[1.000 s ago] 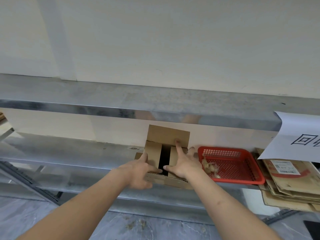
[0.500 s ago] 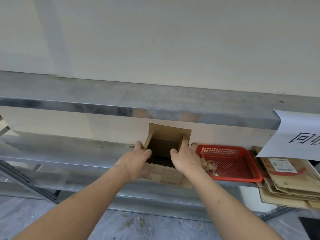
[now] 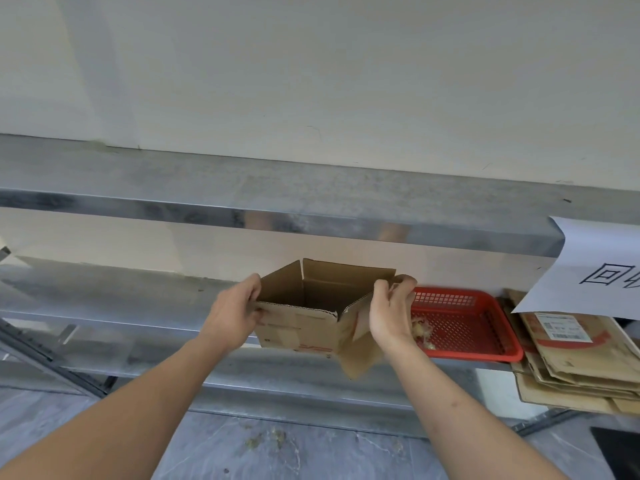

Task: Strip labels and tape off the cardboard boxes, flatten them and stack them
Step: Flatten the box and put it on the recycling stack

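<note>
Cardboard box [image 3: 304, 323] showing plain brown, with red print low on its front. Basket [image 3: 464, 323] showing bright red mesh. Shelf [image 3: 138, 296] reading dull silver-grey. Flattened cardboard stack [image 3: 571, 368] showing brown, white label on top. Paper sign [image 3: 602, 271] showing white with black strokes.

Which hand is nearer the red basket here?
Right. The right hand grips the open box's right edge, directly beside the red basket. The left hand holds the box's far side, away from it.

Open-topped brown cardboard box [image 3: 301, 327], upright
</note>
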Demonstrator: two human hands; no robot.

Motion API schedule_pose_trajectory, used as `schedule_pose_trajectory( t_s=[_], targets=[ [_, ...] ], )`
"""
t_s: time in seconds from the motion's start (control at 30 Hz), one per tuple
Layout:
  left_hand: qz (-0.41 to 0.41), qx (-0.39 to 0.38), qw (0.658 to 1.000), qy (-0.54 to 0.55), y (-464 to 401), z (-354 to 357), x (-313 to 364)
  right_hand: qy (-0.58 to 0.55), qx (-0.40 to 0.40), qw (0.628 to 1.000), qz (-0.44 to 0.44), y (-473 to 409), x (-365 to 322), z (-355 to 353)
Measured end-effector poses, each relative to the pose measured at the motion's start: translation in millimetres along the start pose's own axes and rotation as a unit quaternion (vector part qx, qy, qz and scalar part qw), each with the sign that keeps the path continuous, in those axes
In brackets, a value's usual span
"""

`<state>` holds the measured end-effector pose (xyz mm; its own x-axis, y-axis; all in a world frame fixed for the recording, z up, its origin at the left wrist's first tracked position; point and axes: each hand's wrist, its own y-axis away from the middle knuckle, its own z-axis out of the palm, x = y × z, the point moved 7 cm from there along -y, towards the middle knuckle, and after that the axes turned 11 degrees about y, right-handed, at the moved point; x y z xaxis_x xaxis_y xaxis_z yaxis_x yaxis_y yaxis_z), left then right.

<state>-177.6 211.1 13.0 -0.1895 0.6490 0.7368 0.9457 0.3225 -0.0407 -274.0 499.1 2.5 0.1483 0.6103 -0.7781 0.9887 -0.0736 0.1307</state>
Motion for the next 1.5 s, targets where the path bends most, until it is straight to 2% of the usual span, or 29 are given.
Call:
schedule_pose_trajectory(
  t_s=[0.1, 0.2, 0.3, 0.47, 0.53, 0.6, 0.7, 0.8, 0.9, 1.0, 1.1, 1.17, 1.27, 1.5],
  targets=[
    [-0.041, 0.026, 0.998, 0.049, -2.5, -1.5, -8.1, -0.018, -0.040, 0.999, -0.014, -3.4, 5.2, 3.4],
    [-0.078, 0.084, 0.988, 0.105, -7.1, -5.0, -13.9, -0.044, -0.053, 0.997, -0.021, -11.3, 14.5, 5.0],
    [-0.126, 0.109, 0.972, 0.167, -16.2, -3.1, -23.5, -0.023, -0.072, 0.996, -0.056, -16.7, 18.6, 15.7],
    [-0.153, 0.135, 0.956, 0.213, -26.8, 4.5, -34.4, -0.036, 0.023, 0.998, -0.045, -34.1, 28.1, 19.5],
    [-0.161, 0.145, 0.939, 0.267, -28.1, 6.0, -37.5, -0.046, 0.042, 0.996, -0.059, -37.7, 24.3, 17.4],
    [-0.180, 0.118, 0.916, 0.340, -28.1, 15.6, -44.7, -0.050, 0.057, 0.994, -0.079, -39.9, 18.5, 15.3],
    [-0.208, 0.007, 0.901, 0.381, -23.1, 36.0, -56.3, -0.027, 0.075, 0.993, -0.092, -46.7, 13.3, 16.9],
    [-0.216, -0.068, 0.904, 0.362, -15.4, 52.6, -71.4, -0.036, 0.091, 0.992, -0.079, -56.1, 13.0, 18.9],
    [-0.212, -0.069, 0.921, 0.319, -11.6, 57.2, -84.3, -0.043, 0.085, 0.995, -0.037, -63.7, 15.2, 24.0],
    [-0.209, -0.070, 0.943, 0.249, -11.1, 59.3, -91.8, -0.039, 0.044, 0.998, -0.019, -69.5, 18.7, 36.1],
    [-0.211, -0.063, 0.959, 0.176, -11.5, 61.9, -100.0, 0.039, -0.024, 0.997, -0.058, -70.9, 19.9, 55.9],
    [-0.202, -0.077, 0.970, 0.111, -11.6, 65.8, -108.1, 0.120, -0.076, 0.986, -0.087, -67.5, 24.2, 71.5],
    [-0.215, -0.100, 0.971, 0.033, -13.9, 74.5, -124.8, 0.181, -0.149, 0.967, -0.094, -61.9, 38.7, 91.5],
    [-0.259, -0.078, 0.961, -0.053, -16.2, 91.9, -139.9, 0.267, -0.206, 0.930, -0.143, -73.1, 71.7, 133.7]
  ],
)
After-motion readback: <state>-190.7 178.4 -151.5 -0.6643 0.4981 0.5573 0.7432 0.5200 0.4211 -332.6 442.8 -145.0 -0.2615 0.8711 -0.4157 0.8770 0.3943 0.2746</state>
